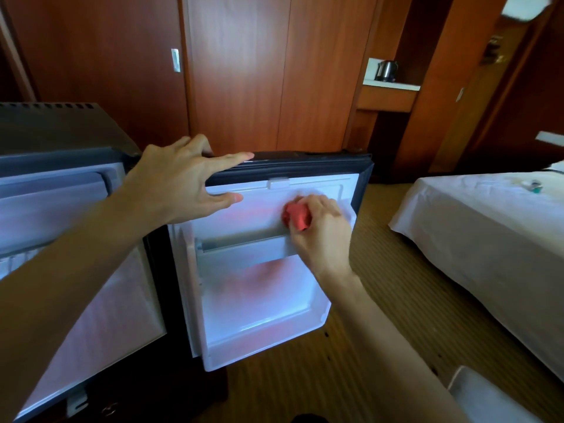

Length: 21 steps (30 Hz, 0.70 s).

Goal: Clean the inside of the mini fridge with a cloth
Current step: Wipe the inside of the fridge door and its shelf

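Observation:
The black mini fridge [61, 132] stands at the left with its door [305, 166] swung open toward me. The door's white inner liner [259, 300] faces the camera, with a shelf rail [244, 242] across its middle. My left hand [180, 184] grips the top edge of the door, fingers over the rim and thumb on the liner. My right hand [320, 230] holds a bunched red cloth [297, 216] and presses it against the upper right part of the liner, just above the rail. The fridge cavity at the far left shows white walls, partly hidden by my left forearm.
A bed with a white sheet [488, 227] stands at the right. Striped carpet [381, 315] covers the floor between bed and fridge. Wooden wardrobe doors [244, 71] fill the back wall. A kettle [386, 70] sits in a niche. A white bin [482, 398] is at the bottom right.

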Tool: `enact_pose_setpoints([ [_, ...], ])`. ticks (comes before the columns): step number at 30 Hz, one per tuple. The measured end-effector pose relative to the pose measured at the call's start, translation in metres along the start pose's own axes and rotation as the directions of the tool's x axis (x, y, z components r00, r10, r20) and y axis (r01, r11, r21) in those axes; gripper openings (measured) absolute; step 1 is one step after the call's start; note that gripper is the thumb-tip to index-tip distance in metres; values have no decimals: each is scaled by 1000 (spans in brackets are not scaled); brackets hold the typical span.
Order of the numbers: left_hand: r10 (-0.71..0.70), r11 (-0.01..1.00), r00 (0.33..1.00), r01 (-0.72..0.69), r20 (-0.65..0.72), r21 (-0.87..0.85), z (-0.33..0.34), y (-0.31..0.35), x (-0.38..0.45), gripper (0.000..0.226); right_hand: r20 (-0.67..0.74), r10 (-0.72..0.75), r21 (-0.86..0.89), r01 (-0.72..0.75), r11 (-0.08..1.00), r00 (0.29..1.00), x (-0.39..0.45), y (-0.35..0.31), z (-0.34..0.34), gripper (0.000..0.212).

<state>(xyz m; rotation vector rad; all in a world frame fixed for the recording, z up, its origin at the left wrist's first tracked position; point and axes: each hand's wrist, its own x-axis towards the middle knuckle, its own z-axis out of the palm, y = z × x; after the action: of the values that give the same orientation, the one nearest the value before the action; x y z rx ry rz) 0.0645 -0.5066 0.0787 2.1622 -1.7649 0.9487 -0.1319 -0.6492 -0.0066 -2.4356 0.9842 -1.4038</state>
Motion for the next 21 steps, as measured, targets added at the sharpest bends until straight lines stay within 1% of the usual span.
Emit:
enact_pose_setpoints([
  [1, -2, 1000, 1000, 2, -4, -4, 1, 0, 1, 67, 36, -32, 9, 31, 999, 999, 3, 2, -1, 9],
  [2, -8, 1000, 1000, 8, -7, -10, 1, 0, 1, 66, 18, 22, 51, -23, 998, 1000, 9, 7, -2, 10],
  [3, -13, 1000, 1000, 12, -9, -15, 1, 0, 1, 66, -42, 133, 125, -127, 984, 990, 14, 12, -3, 12],
  [4, -16, 1000, 1000, 16, -11, -18, 0, 1, 0, 65, -97, 262, 193, -240, 951, 960, 16, 15, -5, 13],
  [5, -19, 1000, 1000, 19, -15, -17, 0, 1, 0, 65, -130, 311, 223, -278, 934, 942, 16, 15, -4, 13],
  [6, -21, 1000, 1000, 21, -14, -14, 1, 1, -1, 66, -133, 253, 186, -227, 956, 958, 13, 12, -2, 11],
  [7, -22, 1000, 1000, 21, -8, -16, 2, 1, 0, 67, -97, 140, 128, -127, 984, 985, 9, 9, 1, 9],
  [8, -23, 1000, 1000, 23, -3, -16, 2, 1, 1, 67, -37, 18, 66, -15, 998, 999, 4, 5, 3, 9],
  [9, -26, 1000, 1000, 26, -2, -13, 2, 1, 1, 67, 17, -67, 26, 66, 997, 998, 3, 5, 3, 9],
  [10, -27, 1000, 1000, 27, -3, -10, 2, 0, 1, 67, 40, -72, 29, 71, 997, 997, 6, 8, 1, 10],
  [11, -28, 1000, 1000, 28, -3, -7, 2, 0, 2, 68, 24, -10, 66, 9, 998, 1000, 11, 12, -1, 13],
  [12, -30, 1000, 1000, 30, 0, -7, 3, 0, 1, 67, -23, 108, 140, -104, 985, 994, 16, 15, -3, 15],
  [13, -29, 1000, 1000, 29, 3, -6, 3, 0, 0, 67, -76, 234, 219, -212, 952, 969, 19, 16, -4, 16],
  [14, -29, 1000, 1000, 29, 3, -1, 4, -1, 1, 67, -109, 281, 243, -249, 938, 953, 19, 14, -2, 15],
  [15, -34, 999, 999, 34, 6, 4, 4, -1, 1, 68, -108, 234, 198, -210, 958, 966, 16, 10, 1, 13],
  [17, -37, 999, 999, 37, 13, 7, 4, 1, 2, 69, 10, 19, 74, -20, 997, 1000, 4, -1, 8, 13],
  [18, -38, 999, 999, 38, 13, 6, 3, 1, 2, 69, 62, -67, 48, 64, 997, 996, 3, -2, 8, 15],
  [19, -39, 999, 999, 38, 14, 3, 3, 1, 1, 69, 81, -97, 56, 93, 994, 992, 7, 2, 4, 17],
  [20, -36, 999, 999, 36, 16, 1, 2, 1, 1, 68, 63, -65, 84, 60, 995, 996, 13, 6, 0, 18],
  [21, -34, 999, 999, 34, 16, -1, 3, 0, 1, 68, 12, 27, 142, -28, 989, 1000, 20, 10, -4, 18],
])
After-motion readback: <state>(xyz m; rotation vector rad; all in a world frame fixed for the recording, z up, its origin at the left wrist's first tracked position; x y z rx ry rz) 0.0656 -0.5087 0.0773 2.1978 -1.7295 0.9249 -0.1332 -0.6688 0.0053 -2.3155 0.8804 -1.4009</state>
